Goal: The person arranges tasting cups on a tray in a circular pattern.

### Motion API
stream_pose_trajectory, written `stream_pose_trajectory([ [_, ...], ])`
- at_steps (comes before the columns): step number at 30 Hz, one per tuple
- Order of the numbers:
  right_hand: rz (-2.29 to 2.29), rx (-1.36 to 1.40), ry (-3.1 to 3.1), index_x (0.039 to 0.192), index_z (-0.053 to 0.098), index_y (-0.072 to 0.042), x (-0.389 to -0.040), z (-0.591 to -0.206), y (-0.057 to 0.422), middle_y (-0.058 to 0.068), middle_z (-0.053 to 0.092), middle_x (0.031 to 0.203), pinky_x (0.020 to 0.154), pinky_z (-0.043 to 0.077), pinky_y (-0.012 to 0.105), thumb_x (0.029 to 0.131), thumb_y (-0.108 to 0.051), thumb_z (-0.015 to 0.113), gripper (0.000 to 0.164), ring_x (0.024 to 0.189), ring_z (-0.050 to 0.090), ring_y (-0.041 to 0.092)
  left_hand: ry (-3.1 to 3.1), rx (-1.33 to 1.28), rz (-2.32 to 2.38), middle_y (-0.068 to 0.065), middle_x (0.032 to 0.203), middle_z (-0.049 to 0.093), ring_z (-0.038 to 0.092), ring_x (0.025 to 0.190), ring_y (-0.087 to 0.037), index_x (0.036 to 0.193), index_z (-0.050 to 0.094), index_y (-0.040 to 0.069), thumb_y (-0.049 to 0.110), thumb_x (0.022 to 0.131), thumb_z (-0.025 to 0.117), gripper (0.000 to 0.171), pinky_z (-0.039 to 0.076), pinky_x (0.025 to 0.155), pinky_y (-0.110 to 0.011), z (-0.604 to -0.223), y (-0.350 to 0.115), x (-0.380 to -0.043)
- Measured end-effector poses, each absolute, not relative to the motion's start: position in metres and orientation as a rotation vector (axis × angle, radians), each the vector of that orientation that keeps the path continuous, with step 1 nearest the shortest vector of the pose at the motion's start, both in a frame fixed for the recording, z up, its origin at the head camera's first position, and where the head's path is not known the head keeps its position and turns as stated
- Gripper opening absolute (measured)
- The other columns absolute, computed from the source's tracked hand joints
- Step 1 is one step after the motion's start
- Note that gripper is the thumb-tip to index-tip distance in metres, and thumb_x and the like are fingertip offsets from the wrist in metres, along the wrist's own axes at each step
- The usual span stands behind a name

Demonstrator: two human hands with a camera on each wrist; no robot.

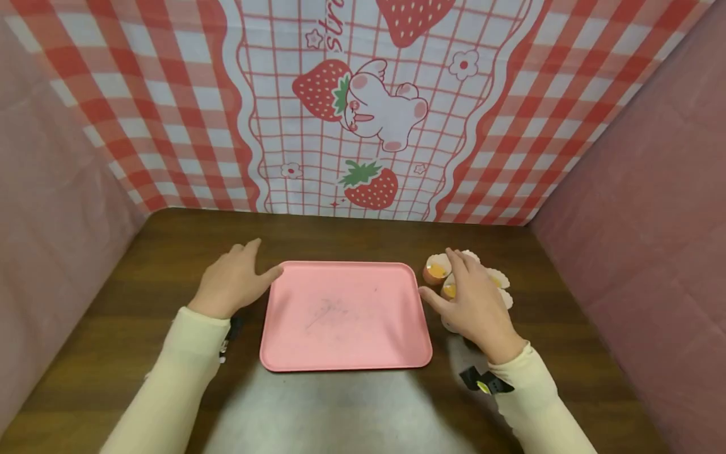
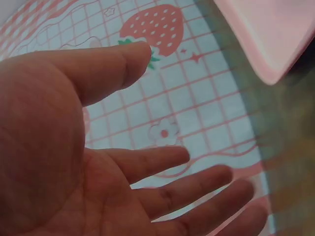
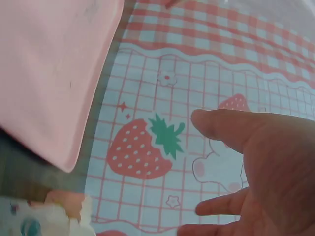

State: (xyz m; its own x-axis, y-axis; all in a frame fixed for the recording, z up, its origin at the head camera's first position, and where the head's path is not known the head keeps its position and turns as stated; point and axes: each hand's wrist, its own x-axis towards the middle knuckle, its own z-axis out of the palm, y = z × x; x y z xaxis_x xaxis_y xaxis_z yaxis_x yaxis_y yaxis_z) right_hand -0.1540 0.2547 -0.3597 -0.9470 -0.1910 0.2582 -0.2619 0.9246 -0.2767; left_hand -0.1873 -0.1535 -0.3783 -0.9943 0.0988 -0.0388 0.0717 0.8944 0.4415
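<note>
A pink rectangular tray (image 1: 346,302) with a raised rim lies on the table, bare apart from dark scuff marks. My left hand (image 1: 229,284) is off its left side, fingers spread and thumb tip close to the far left corner. In the left wrist view that hand (image 2: 108,162) holds nothing. On the right, my right hand (image 1: 479,309) is over a cluster of small eggshell-like cups (image 1: 437,270) with jagged white rims and yellow insides, partly hiding them. Its fingers are extended, thumb beside the tray's right edge. The right wrist view shows a patterned white cup (image 3: 34,216) at lower left.
A dark wooden table (image 1: 136,302) carries everything. Behind it hangs a strawberry-print cloth (image 1: 317,183) with red checks. Pink fabric walls (image 1: 629,208) close in both sides. A pale glare (image 1: 334,416) covers the table in front of the tray.
</note>
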Motion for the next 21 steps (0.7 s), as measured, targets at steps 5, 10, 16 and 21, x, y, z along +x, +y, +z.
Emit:
stream_pose_trajectory([
  [5,0.391,0.282,-3.015,0.150,0.046,0.002,-0.159,-0.346,0.266,0.029,0.049,0.148,0.097,0.046,0.066,0.091,-0.053,0.072,0.085,0.129,0.053,0.048,2.901,0.149,0.656,-0.033,0.149,0.048,0.050,0.133,-0.052,0.154,0.040,-0.004,0.051,0.100,0.057,0.078,0.041,0.102,-0.069,-0.384,-0.154,-0.192],
  [10,0.293,0.294,-3.092,0.143,0.055,-0.001,-0.164,-0.332,0.274,0.024,0.058,0.141,0.087,0.051,0.064,0.092,-0.057,0.069,0.077,0.121,0.061,0.042,2.860,0.160,0.606,-0.030,0.142,0.056,0.055,0.126,-0.052,0.146,0.051,0.000,0.045,0.101,0.056,0.064,0.044,0.097,-0.069,-0.392,-0.158,-0.194],
  [16,0.284,0.311,-3.175,0.142,0.057,-0.002,-0.185,-0.325,0.279,0.022,0.062,0.136,0.088,0.052,0.060,0.091,-0.062,0.068,0.080,0.114,0.064,0.038,2.815,0.187,0.642,-0.028,0.136,0.062,0.059,0.122,-0.049,0.138,0.059,0.001,0.042,0.100,0.059,0.057,0.045,0.095,-0.067,-0.401,-0.155,-0.197],
  [21,0.319,0.361,-3.264,0.141,0.056,-0.002,-0.213,-0.328,0.282,0.020,0.062,0.133,0.090,0.051,0.056,0.086,-0.065,0.072,0.085,0.112,0.062,0.035,2.807,0.185,0.669,-0.026,0.130,0.065,0.061,0.116,-0.047,0.132,0.063,0.000,0.037,0.098,0.062,0.051,0.047,0.092,-0.065,-0.410,-0.153,-0.201],
])
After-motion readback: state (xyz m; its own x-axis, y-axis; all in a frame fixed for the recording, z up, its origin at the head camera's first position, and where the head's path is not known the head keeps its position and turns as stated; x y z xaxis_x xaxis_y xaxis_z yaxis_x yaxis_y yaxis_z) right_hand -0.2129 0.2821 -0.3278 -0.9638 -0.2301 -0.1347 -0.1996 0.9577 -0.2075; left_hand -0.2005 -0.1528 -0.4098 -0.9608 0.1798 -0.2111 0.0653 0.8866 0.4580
